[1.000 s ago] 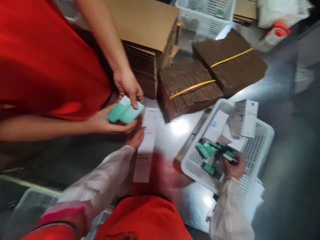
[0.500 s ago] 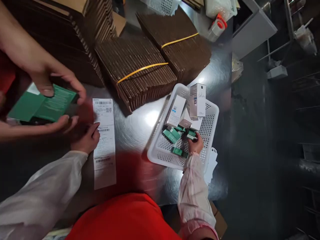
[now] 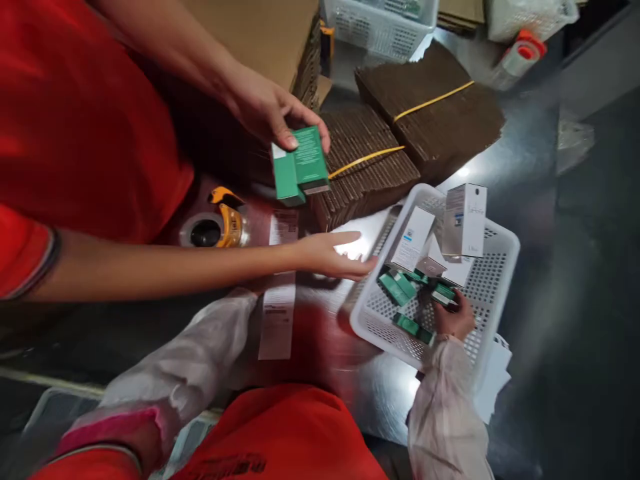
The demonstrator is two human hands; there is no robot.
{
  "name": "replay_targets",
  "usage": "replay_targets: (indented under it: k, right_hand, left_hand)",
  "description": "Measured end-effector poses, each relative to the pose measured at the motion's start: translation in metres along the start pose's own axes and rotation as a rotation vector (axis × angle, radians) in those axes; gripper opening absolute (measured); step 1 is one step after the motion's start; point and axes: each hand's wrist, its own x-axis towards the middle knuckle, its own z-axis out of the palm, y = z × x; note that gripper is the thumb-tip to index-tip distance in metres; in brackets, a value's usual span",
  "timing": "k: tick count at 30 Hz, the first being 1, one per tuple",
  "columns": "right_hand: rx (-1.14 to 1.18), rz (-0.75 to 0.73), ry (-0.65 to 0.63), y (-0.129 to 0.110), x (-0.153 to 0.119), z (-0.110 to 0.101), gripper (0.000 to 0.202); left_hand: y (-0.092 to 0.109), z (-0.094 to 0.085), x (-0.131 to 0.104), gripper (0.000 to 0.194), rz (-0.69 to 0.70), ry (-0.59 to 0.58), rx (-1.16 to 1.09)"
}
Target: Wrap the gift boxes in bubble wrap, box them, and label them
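Note:
My right hand (image 3: 456, 317) is inside the white plastic basket (image 3: 506, 267), its fingers closed on a small green box (image 3: 443, 294). Around it in the basket lie other green boxes (image 3: 399, 287) and several white boxes (image 3: 413, 237), one of them standing tall (image 3: 474, 220). My left hand (image 3: 261, 285) rests by the long printed paper slip (image 3: 277, 327); a co-worker's forearm covers most of it, so its fingers are hidden. Above the slip, a co-worker's hand (image 3: 267, 110) holds two green boxes (image 3: 303, 163). That person's other hand (image 3: 333, 255) reaches open-fingered to the basket's left rim.
Bundles of brown cardboard (image 3: 430, 100) with yellow bands lie behind the basket. A yellow tape dispenser (image 3: 229, 223) sits at left, and a red-ended tape roll (image 3: 523, 57) at the far right. Another white basket (image 3: 380, 30) stands at the back. White papers (image 3: 493, 383) stick out beside my basket.
The view has shifted left. The co-worker's green boxes moved right, now in one hand, while the other hand stretched over my left hand toward the basket. My right hand stays on its green box.

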Motion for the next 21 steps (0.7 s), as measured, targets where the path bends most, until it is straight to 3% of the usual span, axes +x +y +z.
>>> replay_targets:
  k: [3,5,6,8,10,13,15,18,21]
  right_hand:
    - [-0.009,-0.006,0.019,0.001,0.003,0.003,0.063]
    - [-0.021,-0.019,0.035,0.000,0.001,0.004,0.062]
    - [-0.026,-0.025,0.045,0.000,0.001,0.005,0.062]
    - [-0.034,-0.033,0.064,0.001,0.000,0.005,0.063]
    - [-0.039,-0.041,0.061,0.002,0.000,0.004,0.064]
    - [-0.070,-0.030,0.039,0.003,0.004,0.004,0.064]
    - [-0.112,-0.022,0.036,0.003,0.007,0.005,0.064]
    - [-0.144,-0.025,0.051,-0.001,0.009,0.009,0.068]
    - [-0.144,-0.013,0.056,-0.007,0.007,0.008,0.069]
  left_hand:
    - [-0.001,0.061,0.047,0.052,-0.821,-0.271,-1.006]
    - [-0.016,0.086,0.068,0.064,-1.143,-0.353,-1.331]
    - [-0.024,0.094,0.074,0.065,-1.186,-0.381,-1.369]
    - [-0.036,0.107,0.080,0.059,-1.093,-0.410,-1.297]
    - [-0.039,0.117,0.077,0.052,-0.879,-0.391,-1.159]
    - [-0.029,0.133,0.063,0.038,-0.498,-0.253,-0.784]
    - [-0.019,0.140,0.051,0.033,-0.357,-0.186,-0.596]
    - [-0.006,0.140,0.027,0.043,-0.472,-0.187,-0.654]
    - [0.007,0.129,-0.002,0.065,-0.801,-0.087,-1.152]
